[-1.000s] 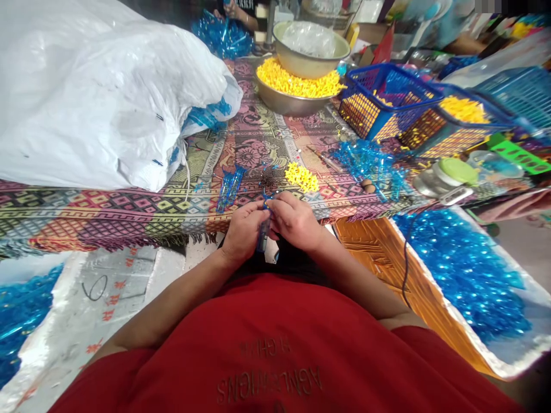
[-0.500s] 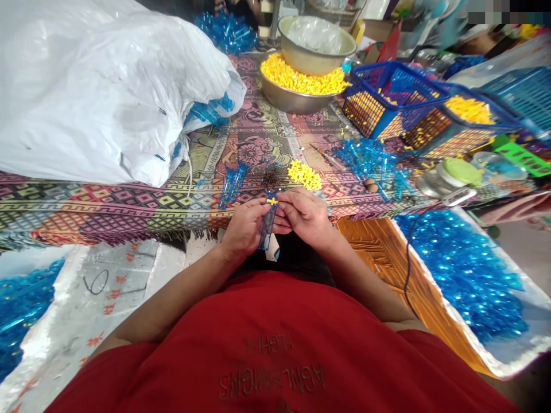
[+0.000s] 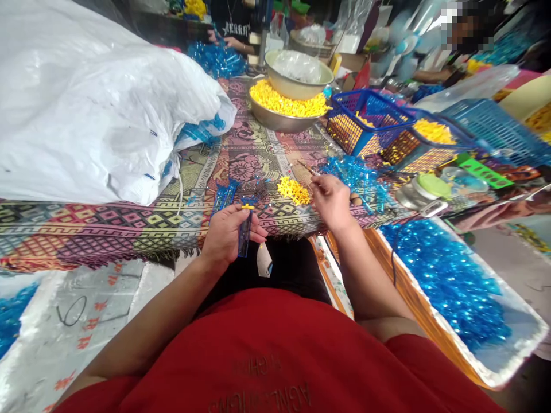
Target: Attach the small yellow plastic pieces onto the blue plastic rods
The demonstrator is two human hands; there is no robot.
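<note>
My left hand [image 3: 226, 232] grips a clear blue plastic piece [image 3: 244, 236] that has a yellow cross-shaped part [image 3: 247, 206] at its top. Off to the right, my right hand [image 3: 332, 198] has its fingers closed around the near end of a thin pen-like tool [image 3: 306, 167], whose tip points up and left. Between the hands lies a small pile of yellow parts [image 3: 293, 190]. Tiny dark bits [image 3: 261, 186] and some blue pieces [image 3: 224, 195] rest beyond my left hand.
A big white bag [image 3: 86, 109] covers the left side. At the back is a metal bowl [image 3: 282, 121] of yellow parts, with blue baskets [image 3: 365, 137] to its right. A box of blue pieces [image 3: 447, 281] stands low at the right. Another person's hand [image 3: 235, 44] shows across the table.
My right hand has left the blue piece and moved right to the thin tool. My left hand still holds the piece. The view has shifted, showing more of the far side.
</note>
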